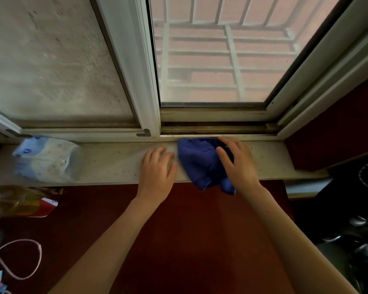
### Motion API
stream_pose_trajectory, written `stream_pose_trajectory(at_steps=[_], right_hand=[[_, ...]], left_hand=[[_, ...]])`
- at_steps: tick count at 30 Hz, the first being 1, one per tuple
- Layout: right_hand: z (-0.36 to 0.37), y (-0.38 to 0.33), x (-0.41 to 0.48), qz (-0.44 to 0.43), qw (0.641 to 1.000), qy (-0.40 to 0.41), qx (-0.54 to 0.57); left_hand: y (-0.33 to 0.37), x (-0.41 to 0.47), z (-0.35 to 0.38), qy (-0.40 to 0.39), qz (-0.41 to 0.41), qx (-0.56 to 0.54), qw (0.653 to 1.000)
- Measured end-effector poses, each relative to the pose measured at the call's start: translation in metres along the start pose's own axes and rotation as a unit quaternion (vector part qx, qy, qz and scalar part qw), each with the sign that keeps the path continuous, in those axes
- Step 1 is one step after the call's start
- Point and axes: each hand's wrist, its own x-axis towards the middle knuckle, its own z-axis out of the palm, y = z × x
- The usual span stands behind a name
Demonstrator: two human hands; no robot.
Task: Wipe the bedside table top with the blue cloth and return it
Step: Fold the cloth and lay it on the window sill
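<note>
Crumpled dark-blue cloth [202, 162] is lying on the pale speckled stone windowsill [115, 164], one corner hanging over its front edge above the dark red-brown counter [189, 240]. Right hand [238, 164] is pressing palm-down on the cloth, fingers spread, grip released. Left hand [157, 168] is resting flat on the sill just beside it, grip released, forearm extended. A white-and-blue plastic packet [45, 160] is sitting well to the left.
</note>
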Motion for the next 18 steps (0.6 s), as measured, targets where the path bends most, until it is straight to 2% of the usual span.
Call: stream_pose_trajectory(at_steps=[3, 5, 10, 14, 18], right_hand=[[0.002, 0.002, -0.001, 0.033, 0.999, 0.009, 0.004], [0.005, 0.0, -0.001, 0.046, 0.998, 0.003, 0.046], [0.012, -0.004, -0.007, 0.06, 0.993, 0.014, 0.097], [0.002, 0.0, -0.002, 0.091, 0.984, 0.044, 0.148], [-0.009, 0.007, 0.003, 0.108, 0.979, 0.074, 0.155]], left_hand=[[0.024, 0.002, 0.007, 0.014, -0.04, -0.043, 0.998], [0.037, 0.005, 0.015, 0.023, -0.08, -0.087, 0.993], [0.059, 0.007, 0.021, 0.058, -0.111, -0.263, 0.957], [0.054, 0.014, 0.005, 0.046, -0.13, -0.3, 0.944], [0.04, 0.013, -0.005, 0.018, -0.147, -0.271, 0.951]])
